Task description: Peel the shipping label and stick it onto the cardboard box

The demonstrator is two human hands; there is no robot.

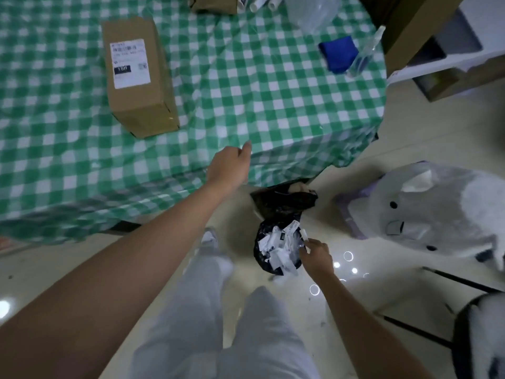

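With the white shipping label already stuck on the brown cardboard box on the green-checked counter, we judge only cleanup remains: our right hand pinches a white backing scrap over the black trash bag, our left hand loosely curled, empty

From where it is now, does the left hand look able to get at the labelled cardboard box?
Probably yes. The left hand hangs over the table's near edge, and only bare checked tablecloth lies between it and the cardboard box. It would need to extend forward and left.
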